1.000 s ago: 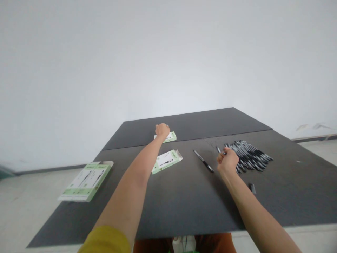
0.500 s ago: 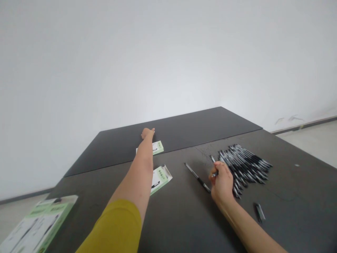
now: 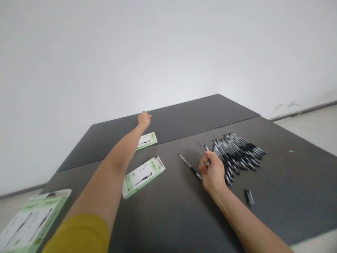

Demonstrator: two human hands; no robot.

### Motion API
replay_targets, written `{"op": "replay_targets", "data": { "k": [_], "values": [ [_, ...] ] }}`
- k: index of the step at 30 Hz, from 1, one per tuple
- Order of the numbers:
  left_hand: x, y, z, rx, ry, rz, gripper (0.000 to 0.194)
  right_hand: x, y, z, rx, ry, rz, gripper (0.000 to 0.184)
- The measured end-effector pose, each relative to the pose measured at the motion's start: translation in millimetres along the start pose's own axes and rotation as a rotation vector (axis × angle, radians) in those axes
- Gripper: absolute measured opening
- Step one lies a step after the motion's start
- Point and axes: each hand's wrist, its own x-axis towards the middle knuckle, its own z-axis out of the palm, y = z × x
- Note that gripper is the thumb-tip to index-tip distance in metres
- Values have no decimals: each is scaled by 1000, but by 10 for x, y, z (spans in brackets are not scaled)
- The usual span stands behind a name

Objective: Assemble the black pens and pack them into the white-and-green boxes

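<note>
My left hand (image 3: 144, 118) reaches far across the table, beyond the far pen box. Its fingers look curled, and anything inside them is hidden. My right hand (image 3: 213, 172) is closed round a pen (image 3: 206, 147), whose end sticks up past the fingers. A single pen (image 3: 187, 163) with a black grip lies on the table just left of that hand. Immediately to its right is a spread pile of pens (image 3: 237, 151). One pen cap (image 3: 249, 198) lies on its own nearer to me.
A green and white pen box (image 3: 143, 177) with its end flap up lies mid-table. A second box (image 3: 147, 140) sits farther back, partly behind my left arm. Larger packs (image 3: 28, 221) occupy the near left corner. A white wall (image 3: 168, 52) rises behind the dark table (image 3: 168, 225).
My left hand has moved farther away, and its forearm has swung left, uncovering more of the middle box. My right hand keeps hold of the pen. The whole view has shifted slightly.
</note>
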Motion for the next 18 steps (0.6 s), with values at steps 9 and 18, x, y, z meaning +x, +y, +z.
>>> {"op": "replay_targets", "data": {
  "k": [9,18],
  "values": [
    [-2380,-57,-654,-852,-674,345,60,85,-33,28,-56,56,-284,16],
    [-3509,-355,-222,-1123,-848,-174,41,79,266,-17,-519,-25,-420,23]
  ]
}}
